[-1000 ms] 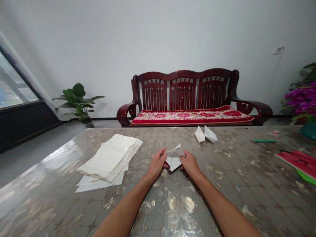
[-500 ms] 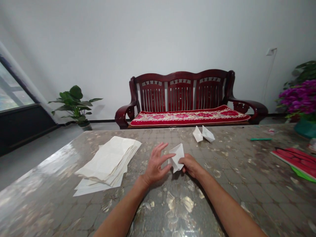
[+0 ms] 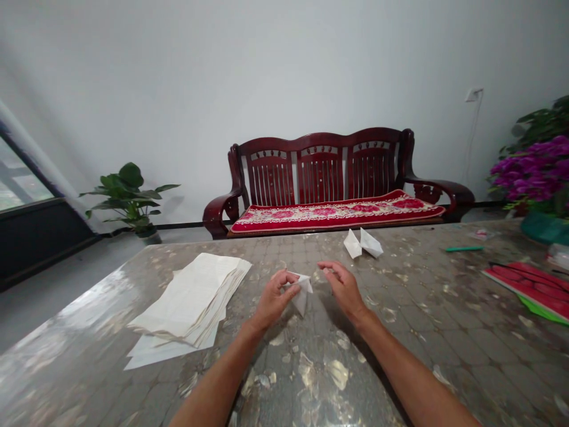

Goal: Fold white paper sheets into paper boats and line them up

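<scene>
My left hand (image 3: 273,301) pinches a small folded white paper piece (image 3: 302,295) at its left side, with the fingers curled around it. My right hand (image 3: 344,290) is off the paper, a short way to its right, with its fingers loosely apart and nothing in them. To the left of both hands lies a thick stack of creased cream paper sheets (image 3: 191,299) on the glossy patterned table cover (image 3: 400,338). Beyond my hands are two white folded paper boats (image 3: 362,243), side by side and touching.
A dark red wooden bench (image 3: 324,172) with a red floral cushion stands beyond the table. At the table's right lie a green pen (image 3: 464,249) and red-and-green paper sheets (image 3: 522,290). Magenta flowers (image 3: 533,169) stand at the far right, and a potted green plant (image 3: 127,198) at left.
My right hand has let go of the folded paper and moved right. My left hand now holds it alone, lower and tilted. The whole view has shifted slightly.
</scene>
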### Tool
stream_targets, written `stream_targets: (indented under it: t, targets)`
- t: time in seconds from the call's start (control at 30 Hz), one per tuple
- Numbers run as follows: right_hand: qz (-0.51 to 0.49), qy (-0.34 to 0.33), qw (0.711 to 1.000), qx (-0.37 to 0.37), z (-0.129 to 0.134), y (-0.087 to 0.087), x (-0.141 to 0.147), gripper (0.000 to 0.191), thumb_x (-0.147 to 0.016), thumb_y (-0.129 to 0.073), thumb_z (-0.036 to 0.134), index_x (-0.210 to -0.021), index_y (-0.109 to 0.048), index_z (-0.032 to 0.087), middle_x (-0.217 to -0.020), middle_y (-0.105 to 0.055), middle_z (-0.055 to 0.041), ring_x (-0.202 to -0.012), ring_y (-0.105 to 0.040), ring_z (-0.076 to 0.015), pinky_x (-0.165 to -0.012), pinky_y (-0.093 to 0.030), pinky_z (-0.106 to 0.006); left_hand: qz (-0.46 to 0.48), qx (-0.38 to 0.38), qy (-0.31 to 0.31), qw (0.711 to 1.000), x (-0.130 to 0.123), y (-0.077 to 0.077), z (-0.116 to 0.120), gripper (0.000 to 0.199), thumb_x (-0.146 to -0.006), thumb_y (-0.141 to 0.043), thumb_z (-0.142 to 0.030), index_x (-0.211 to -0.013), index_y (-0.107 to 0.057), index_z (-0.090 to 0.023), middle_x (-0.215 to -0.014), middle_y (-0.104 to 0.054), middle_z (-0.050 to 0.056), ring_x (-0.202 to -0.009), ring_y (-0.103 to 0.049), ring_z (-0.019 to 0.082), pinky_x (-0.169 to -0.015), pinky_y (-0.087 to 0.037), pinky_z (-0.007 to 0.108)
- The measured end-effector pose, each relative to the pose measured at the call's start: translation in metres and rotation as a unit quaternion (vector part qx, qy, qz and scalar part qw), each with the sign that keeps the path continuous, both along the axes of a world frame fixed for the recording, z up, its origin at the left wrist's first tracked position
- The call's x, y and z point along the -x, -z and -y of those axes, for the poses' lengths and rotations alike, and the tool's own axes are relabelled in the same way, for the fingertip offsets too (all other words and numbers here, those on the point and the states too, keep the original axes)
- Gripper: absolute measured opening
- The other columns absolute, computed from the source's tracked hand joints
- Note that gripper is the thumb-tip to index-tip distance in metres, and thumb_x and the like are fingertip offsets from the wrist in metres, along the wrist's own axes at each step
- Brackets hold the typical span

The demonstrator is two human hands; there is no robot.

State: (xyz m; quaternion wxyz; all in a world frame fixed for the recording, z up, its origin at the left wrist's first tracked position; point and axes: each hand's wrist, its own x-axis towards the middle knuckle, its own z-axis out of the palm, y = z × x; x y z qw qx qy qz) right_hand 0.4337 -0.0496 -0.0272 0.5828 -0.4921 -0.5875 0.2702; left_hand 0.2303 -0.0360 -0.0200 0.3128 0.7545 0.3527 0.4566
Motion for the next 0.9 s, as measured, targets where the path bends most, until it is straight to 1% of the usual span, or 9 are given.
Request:
stream_targets:
  t: [0.07, 0.17, 0.2, 0.27, 0.37, 0.57, 0.77, 0.83, 0.9]
  targets:
    - [0.011, -0.067, 0.997, -0.036, 0.004, -0.005, 0.003, 0.028, -0.086, -0.051, 0.037, -0.096, -0.072, 0.021, -0.107, -0.069, -0.0080, -0.103, -0.061, -0.0216, -0.090, -0.049, -0.034, 0.037, 0.062, 0.016, 0.997, 0.001, 0.001, -0.002, 0.027, -0.082, -0.064, -0.045, -0.075, -0.062, -0.019, -0.084, -0.069, 0.003, -0.083, -0.061, 0.018, -0.093, -0.043, 0.035]
    - [-0.003, -0.135, 0.991, 0.002, 0.007, -0.008, 0.009, 0.031, -0.086, -0.052, 0.040, -0.102, -0.072, 0.022, -0.109, -0.068, -0.0071, -0.083, -0.063, -0.0175, -0.063, -0.050, -0.026, 0.088, 0.144, 0.042, 0.985, 0.002, 0.006, -0.004, 0.037, -0.076, -0.069, -0.054, -0.075, -0.062, -0.017, -0.074, -0.063, 0.001, -0.070, -0.055, 0.014, -0.071, -0.043, 0.026]
    - [-0.014, -0.153, 0.988, 0.029, 0.008, -0.008, 0.011, 0.032, -0.086, -0.053, 0.041, -0.104, -0.071, 0.021, -0.103, -0.068, -0.0064, -0.072, -0.061, -0.0152, -0.053, -0.046, -0.024, 0.103, 0.162, 0.046, 0.980, 0.002, 0.008, -0.004, 0.040, -0.074, -0.070, -0.056, -0.075, -0.061, -0.017, -0.071, -0.061, 0.000, -0.067, -0.052, 0.013, -0.068, -0.042, 0.025]
    - [-0.034, -0.183, 0.979, 0.079, 0.007, -0.006, 0.014, 0.033, -0.084, -0.056, 0.044, -0.101, -0.070, 0.019, -0.083, -0.066, -0.0026, -0.055, -0.052, -0.0111, -0.044, -0.039, -0.021, 0.120, 0.184, 0.051, 0.974, 0.003, 0.009, -0.004, 0.043, -0.072, -0.072, -0.057, -0.075, -0.060, -0.016, -0.069, -0.059, -0.001, -0.065, -0.050, 0.012, -0.066, -0.040, 0.024]
    - [-0.047, -0.199, 0.974, 0.100, 0.006, -0.006, 0.017, 0.029, -0.080, -0.060, 0.046, -0.087, -0.066, 0.018, -0.062, -0.055, 0.0036, -0.047, -0.044, -0.0089, -0.042, -0.035, -0.020, 0.115, 0.200, 0.060, 0.971, 0.005, 0.005, -0.003, 0.042, -0.072, -0.073, -0.055, -0.075, -0.061, -0.016, -0.070, -0.059, -0.001, -0.067, -0.051, 0.012, -0.068, -0.040, 0.024]
    - [-0.014, -0.192, 0.979, 0.071, 0.007, -0.010, 0.018, 0.028, -0.082, -0.058, 0.046, -0.074, -0.061, 0.019, -0.063, -0.052, 0.0027, -0.053, -0.048, -0.0105, -0.047, -0.039, -0.021, 0.080, 0.180, 0.044, 0.979, 0.003, -0.010, 0.000, 0.032, -0.071, -0.074, -0.047, -0.073, -0.065, -0.016, -0.071, -0.062, 0.000, -0.070, -0.053, 0.014, -0.074, -0.041, 0.025]
    - [-0.054, -0.247, 0.956, 0.148, 0.004, -0.004, 0.019, 0.033, -0.081, -0.056, 0.052, -0.074, -0.057, 0.020, -0.056, -0.049, 0.0047, -0.049, -0.044, -0.0107, -0.046, -0.034, -0.022, 0.094, 0.208, 0.049, 0.972, 0.000, -0.003, -0.001, 0.037, -0.069, -0.075, -0.051, -0.070, -0.063, -0.016, -0.067, -0.060, -0.001, -0.064, -0.050, 0.011, -0.066, -0.038, 0.023]
    - [-0.058, -0.256, 0.953, 0.152, 0.004, -0.002, 0.019, 0.030, -0.079, -0.058, 0.049, -0.082, -0.058, 0.019, -0.059, -0.051, 0.0048, -0.050, -0.045, -0.0104, -0.047, -0.034, -0.022, 0.120, 0.233, 0.052, 0.964, -0.001, 0.000, -0.002, 0.042, -0.067, -0.076, -0.055, -0.071, -0.061, -0.016, -0.065, -0.057, -0.002, -0.060, -0.047, 0.010, -0.061, -0.036, 0.022]
    - [-0.041, -0.246, 0.960, 0.128, 0.005, -0.001, 0.021, 0.033, -0.074, -0.064, 0.041, -0.098, -0.058, 0.019, -0.067, -0.054, 0.0049, -0.052, -0.045, -0.0096, -0.049, -0.035, -0.021, 0.150, 0.263, 0.052, 0.952, -0.002, 0.003, -0.002, 0.047, -0.064, -0.078, -0.058, -0.072, -0.057, -0.016, -0.063, -0.055, -0.004, -0.056, -0.044, 0.008, -0.056, -0.033, 0.021]
